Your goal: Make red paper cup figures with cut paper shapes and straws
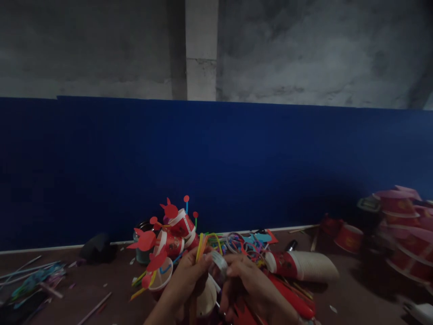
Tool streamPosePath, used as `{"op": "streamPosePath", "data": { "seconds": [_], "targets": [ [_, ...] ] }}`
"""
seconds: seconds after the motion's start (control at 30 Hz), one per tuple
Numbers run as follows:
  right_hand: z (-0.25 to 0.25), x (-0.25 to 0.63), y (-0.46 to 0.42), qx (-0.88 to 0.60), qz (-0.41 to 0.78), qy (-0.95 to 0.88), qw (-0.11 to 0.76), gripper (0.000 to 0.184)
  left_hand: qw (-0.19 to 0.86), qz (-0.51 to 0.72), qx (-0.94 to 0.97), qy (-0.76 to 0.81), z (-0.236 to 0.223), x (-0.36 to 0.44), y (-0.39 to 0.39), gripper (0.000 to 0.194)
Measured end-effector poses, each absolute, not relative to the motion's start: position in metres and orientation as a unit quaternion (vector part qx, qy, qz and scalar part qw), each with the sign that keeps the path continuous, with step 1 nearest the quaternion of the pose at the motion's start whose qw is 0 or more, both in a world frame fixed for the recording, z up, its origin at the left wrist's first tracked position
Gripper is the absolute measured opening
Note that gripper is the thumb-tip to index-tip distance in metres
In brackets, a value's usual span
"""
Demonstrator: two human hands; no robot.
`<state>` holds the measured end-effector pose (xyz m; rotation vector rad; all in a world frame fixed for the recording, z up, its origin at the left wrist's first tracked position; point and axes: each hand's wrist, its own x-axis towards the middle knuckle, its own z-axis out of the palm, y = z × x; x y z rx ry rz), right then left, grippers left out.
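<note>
Your left hand (192, 270) pinches yellow-orange straws (202, 244); right hand (248, 275), fingers curled, holds tape roll (219, 263). Align straw ends, steady roll squarely.

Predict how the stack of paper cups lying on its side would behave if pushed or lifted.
The stack of paper cups would probably roll if nudged, since it rests on its rounded side on the table. It may bend or slide apart if lifted by one end, as the closely spaced rims suggest loosely nested cups.
</note>
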<state>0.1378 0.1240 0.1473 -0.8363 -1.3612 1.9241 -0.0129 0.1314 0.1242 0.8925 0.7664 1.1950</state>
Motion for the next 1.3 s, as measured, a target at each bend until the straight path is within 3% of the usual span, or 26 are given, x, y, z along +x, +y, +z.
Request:
{"op": "streamPosePath", "data": {
  "seconds": [0.17,0.37,0.53,0.7,0.9,1.1,1.3],
  "targets": [
    [0.141,0.134,0.126,-0.344,0.703,-0.518,0.345,0.021,0.670,0.538,0.381,0.341,0.128,-0.014,0.130,0.050],
    [0.141,0.138,0.128,-0.364,0.702,-0.523,0.317,0.024,0.630,0.488,0.453,0.400,0.124,-0.018,0.131,0.053],
    [0.152,0.141,0.124,-0.337,0.722,-0.516,0.314,0.017,0.654,0.536,0.417,0.333,0.120,-0.011,0.134,0.050],
    [0.150,0.138,0.123,-0.328,0.730,-0.513,0.310,0.034,0.668,0.547,0.403,0.303,0.114,-0.013,0.140,0.051],
    [0.147,0.144,0.127,-0.363,0.709,-0.538,0.276,0.039,0.666,0.515,0.391,0.371,0.110,-0.016,0.138,0.057],
    [0.139,0.143,0.133,-0.403,0.657,-0.557,0.308,0.041,0.604,0.506,0.488,0.374,0.133,-0.017,0.128,0.047],
    [0.137,0.141,0.131,-0.376,0.684,-0.559,0.280,0.043,0.596,0.471,0.541,0.361,0.135,-0.020,0.129,0.034]
  ]
}}
